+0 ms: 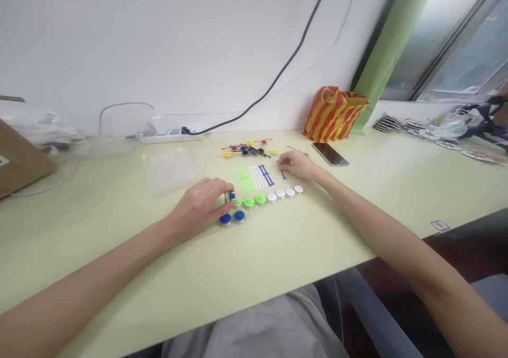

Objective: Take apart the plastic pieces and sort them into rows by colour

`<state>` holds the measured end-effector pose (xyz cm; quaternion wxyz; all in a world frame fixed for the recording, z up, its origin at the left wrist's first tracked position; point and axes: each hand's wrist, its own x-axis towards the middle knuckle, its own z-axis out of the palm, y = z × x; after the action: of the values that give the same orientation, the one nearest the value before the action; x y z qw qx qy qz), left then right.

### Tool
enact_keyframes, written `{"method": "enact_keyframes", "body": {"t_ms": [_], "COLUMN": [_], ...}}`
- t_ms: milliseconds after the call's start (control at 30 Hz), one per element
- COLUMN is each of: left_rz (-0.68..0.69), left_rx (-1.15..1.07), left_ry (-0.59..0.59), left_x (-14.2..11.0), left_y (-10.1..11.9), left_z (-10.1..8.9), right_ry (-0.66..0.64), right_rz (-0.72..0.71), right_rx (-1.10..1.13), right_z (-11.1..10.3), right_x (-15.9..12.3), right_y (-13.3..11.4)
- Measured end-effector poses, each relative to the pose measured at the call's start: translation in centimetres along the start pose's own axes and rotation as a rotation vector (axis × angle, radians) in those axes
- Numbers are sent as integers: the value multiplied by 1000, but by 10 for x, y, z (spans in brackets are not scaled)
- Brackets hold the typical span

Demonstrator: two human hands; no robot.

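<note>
In the head view, the left hand pinches a small blue-topped piece just above the tabletop; the right hand curls over a blue stick beside the stick row, grip unclear.

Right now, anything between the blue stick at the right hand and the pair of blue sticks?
Nothing visible: only bare tabletop separates the blue stick at the right hand from the blue sticks. The white-topped discs sit nearer the wearer, outside that gap.
</note>
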<state>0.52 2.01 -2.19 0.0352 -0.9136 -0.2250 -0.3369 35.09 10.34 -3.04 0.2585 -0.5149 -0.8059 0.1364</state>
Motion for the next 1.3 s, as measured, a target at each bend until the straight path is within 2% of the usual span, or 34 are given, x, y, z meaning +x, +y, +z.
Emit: {"method": "enact_keyframes", "body": {"t_ms": [167,400,600,767,1133,1233,1300], "left_rz": [22,8,-40,-21,-63,-50,-66], "left_rx": [11,-3,-11,-2,-11,-10,-26], "left_ry": [11,25,-17,1,-6,27,59], "left_x": [0,1,0,0,-1,0,0], "left_y": [0,0,-1,-1,-1,-2,-2], "left_z": [0,0,0,0,1,2,2], "right_ry": [-17,0,-24,-21,-20,46,98], "right_rz": [-63,-50,-95,-114,-123,-133,-178], "right_rx": [81,101,102,99,77,54,82], "right_z": [3,0,4,5,7,3,3], "right_x": [-1,-1,-3,-4,-4,-6,-11], "right_y": [-3,-1,-12,-19,-20,-34,-56]}}
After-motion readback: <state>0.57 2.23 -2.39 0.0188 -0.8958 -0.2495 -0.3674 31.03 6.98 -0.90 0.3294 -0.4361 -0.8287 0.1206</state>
